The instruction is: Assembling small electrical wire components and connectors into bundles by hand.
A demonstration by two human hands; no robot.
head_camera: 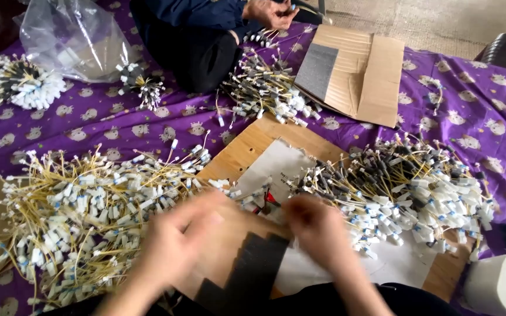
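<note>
My left hand [174, 243] and my right hand [317, 228] are blurred with motion over a wooden board [238, 152] in front of me. Between them lies a small cable piece with white connectors and a red mark [262, 200]; whether either hand grips it I cannot tell. A large heap of yellow wires with white connectors [83, 202] lies beside my left hand. A heap of darker wires with white connectors [405, 184] lies beside my right hand. A dark grey foam piece [253, 269] and white paper [279, 164] rest on the board.
Another person in dark clothes [200, 35] sits across, a hand [270, 13] holding wires. More wire bundles [265, 88], [16, 82], a clear plastic bag [74, 38], flat cardboard with a grey pad [352, 70] and a white object [499, 287] lie on the purple patterned cloth [475, 111].
</note>
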